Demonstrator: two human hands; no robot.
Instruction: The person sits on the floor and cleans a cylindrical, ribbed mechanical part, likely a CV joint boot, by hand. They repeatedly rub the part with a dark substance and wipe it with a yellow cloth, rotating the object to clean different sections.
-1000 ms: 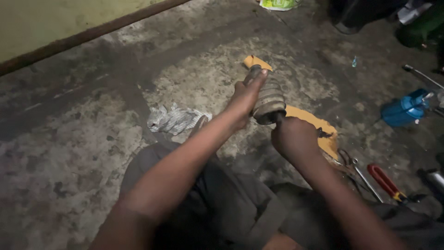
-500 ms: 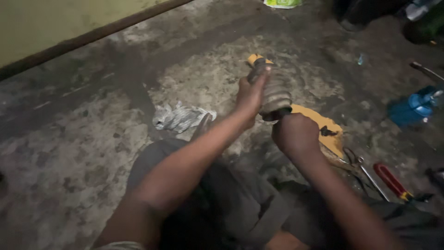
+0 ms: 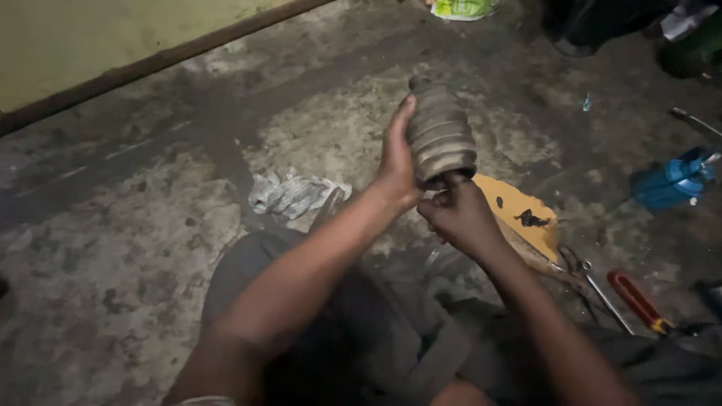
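The ribbed rubber boot (image 3: pixel 441 135) is held up above the middle of the concrete floor (image 3: pixel 135 248), left hand (image 3: pixel 397 162) wrapped round its side, right hand (image 3: pixel 459 214) pinching its wide lower rim, work apparently midway

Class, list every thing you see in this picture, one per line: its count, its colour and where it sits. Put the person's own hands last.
Ribbed rubber boot: one, dusty grey-brown, held up at the centre.
Crumpled rag: one, whitish, on the floor left of the boot.
Yellow board: one, stained dark, on the floor under the right hand.
Screwdriver: one, red handle, floor at lower right.
Pliers: one, metal, beside the screwdriver.
Blue container: one, floor at right.
Green-white bag: one, top edge.
Concrete floor: grey, blotched.
Wall: yellowish, upper left.
Left hand: grip around the boot's side.
Right hand: fingers at the boot's lower rim.
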